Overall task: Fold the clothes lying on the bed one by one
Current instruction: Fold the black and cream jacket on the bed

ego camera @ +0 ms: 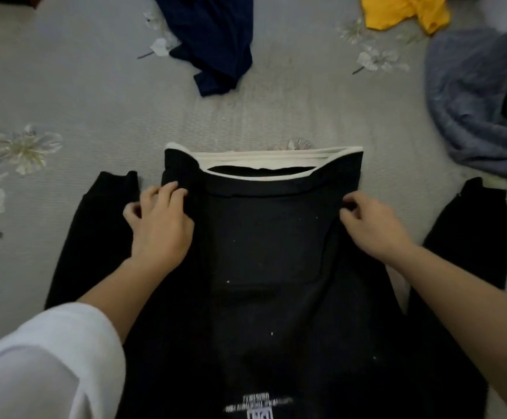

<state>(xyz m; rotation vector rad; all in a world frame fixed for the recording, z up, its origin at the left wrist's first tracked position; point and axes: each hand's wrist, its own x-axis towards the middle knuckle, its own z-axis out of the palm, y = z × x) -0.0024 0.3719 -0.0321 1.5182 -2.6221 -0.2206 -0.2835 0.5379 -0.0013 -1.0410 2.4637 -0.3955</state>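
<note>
A black sweatshirt with a cream neck trim lies spread on the bed in front of me, collar away from me, white print near my body. Its two sleeves stick out to the left and right. My left hand pinches the fabric at the left shoulder, just below the collar. My right hand pinches the fabric at the right shoulder. A fold line runs between the two hands across the chest.
The bed has a grey sheet with a white flower print. A navy garment lies crumpled at the far middle, a yellow one at the far right, and a grey-blue one along the right edge.
</note>
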